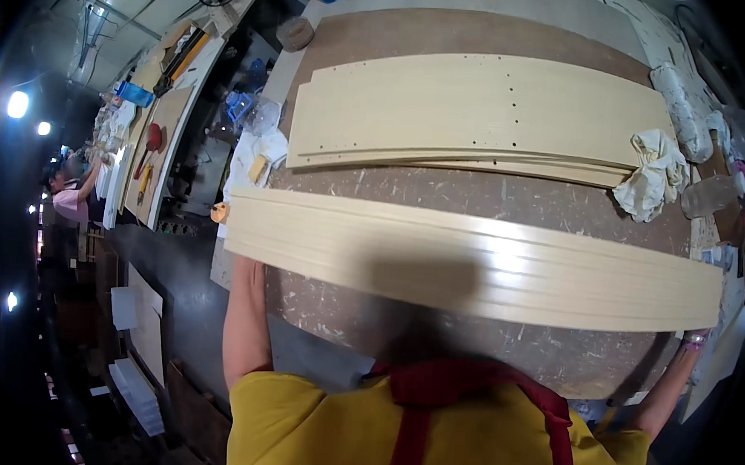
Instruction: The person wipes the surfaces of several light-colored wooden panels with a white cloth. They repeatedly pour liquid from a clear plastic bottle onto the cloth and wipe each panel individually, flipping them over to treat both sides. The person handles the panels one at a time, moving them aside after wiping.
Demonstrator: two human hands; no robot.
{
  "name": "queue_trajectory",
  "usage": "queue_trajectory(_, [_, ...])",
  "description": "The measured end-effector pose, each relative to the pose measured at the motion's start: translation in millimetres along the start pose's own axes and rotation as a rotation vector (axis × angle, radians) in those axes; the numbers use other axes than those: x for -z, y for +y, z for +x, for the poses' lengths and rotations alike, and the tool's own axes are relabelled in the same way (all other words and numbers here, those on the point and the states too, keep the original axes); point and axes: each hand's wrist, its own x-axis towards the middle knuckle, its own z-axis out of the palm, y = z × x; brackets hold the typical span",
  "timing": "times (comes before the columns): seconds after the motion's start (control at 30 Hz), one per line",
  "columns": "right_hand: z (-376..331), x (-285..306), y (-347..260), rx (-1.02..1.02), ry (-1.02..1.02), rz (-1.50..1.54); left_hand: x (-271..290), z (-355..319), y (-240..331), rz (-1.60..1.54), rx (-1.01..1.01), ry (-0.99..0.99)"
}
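Note:
A stack of long cream-coloured panels (473, 260) lies across the view above the near part of a brown worktable (477, 196). My left hand (245, 267) is at the stack's left end, with its fingers hidden under the panels. At the right end, my right hand (695, 337) grips the underside, and a pinkish band is on that wrist. Both arms are spread wide. Farther back on the table lies a second stack of cream panels (482, 111) with small drilled holes.
A crumpled white rag (653, 173) and a plastic bottle (712, 194) sit at the table's right edge. A tape roll (295, 33) is at the back left. Another person (68, 193) works at a long bench far left, near a blue bin (133, 94).

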Motion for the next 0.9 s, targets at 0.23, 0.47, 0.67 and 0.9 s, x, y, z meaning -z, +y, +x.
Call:
queue_trajectory(0.23, [-53, 25, 4, -0.053, -0.082, 0.010, 17, -100, -17, -0.016, -0.316, -0.015])
queue_trajectory(0.47, [-56, 26, 9, -0.066, -0.081, -0.039, -15, -105, 6, 0.224, -0.053, 0.029])
queue_trajectory(0.67, [-54, 23, 19, -0.106, -0.083, -0.134, -30, -97, 12, 0.204, 0.067, 0.057])
queue_trajectory(0.9, [-60, 20, 52, -0.098, -0.156, -0.150, 10, -107, 5, 0.103, -0.098, -0.152])
